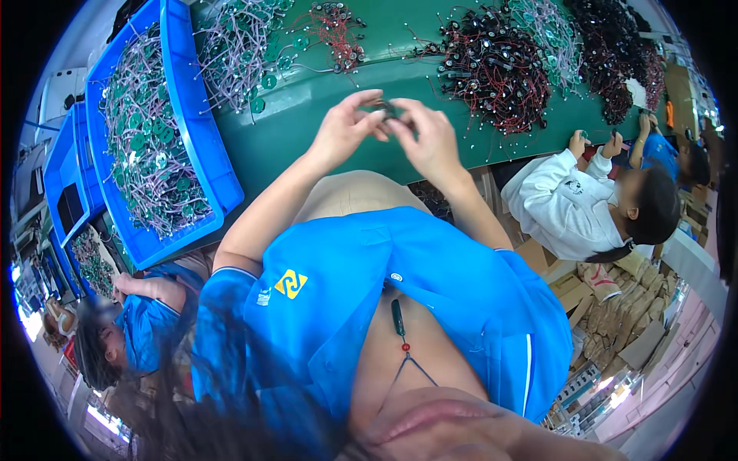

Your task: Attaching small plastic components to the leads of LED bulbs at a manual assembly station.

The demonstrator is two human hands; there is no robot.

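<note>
Above the near part of the green worktable, my two hands meet with their fingertips close together. Between them is a small dark part, blurred and mostly covered by fingers, so its kind does not show. My left hand pinches it from one side, thumb against fingers. From the other side my right hand closes its thumb and fingers on it. Beyond the left hand lies a pile of pale wires with green round boards. A small bunch of red wires with dark round parts lies straight ahead.
A blue tray heaped with wired green boards stands at left, another blue tray beyond it. Heaps of red-and-black wired parts and green-white wires cover the right. A person in white works at right; another person in blue sits left.
</note>
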